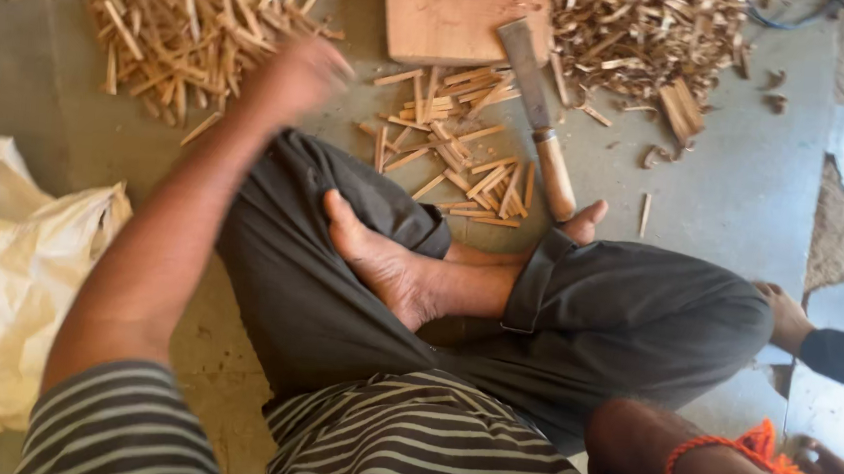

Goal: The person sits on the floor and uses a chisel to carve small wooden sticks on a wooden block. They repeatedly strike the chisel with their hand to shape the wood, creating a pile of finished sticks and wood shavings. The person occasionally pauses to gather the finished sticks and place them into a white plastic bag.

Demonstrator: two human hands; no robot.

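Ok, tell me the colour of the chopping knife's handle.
Light tan wood; the knife handle shows best in the head view.

1. I see a big pile of sticks [188, 23]. They are light tan, like pale wood.
2. The small sticks [454, 144] near the knife are the same light tan.
3. The wood board [460, 14] is a warm yellow-brown.
4. The knife [537, 116] has a grey blade and a light brown handle.
5. The wood shavings [649, 34] are darker brown.
6. The pants [627, 313] are dark grey.
7. The shirt [425, 448] has black and grey stripes.
8. The wrist string [757, 449] is bright orange.
9. The sack [7, 285] is creamy white.
10. The floor [727, 181] is dull grey-green.
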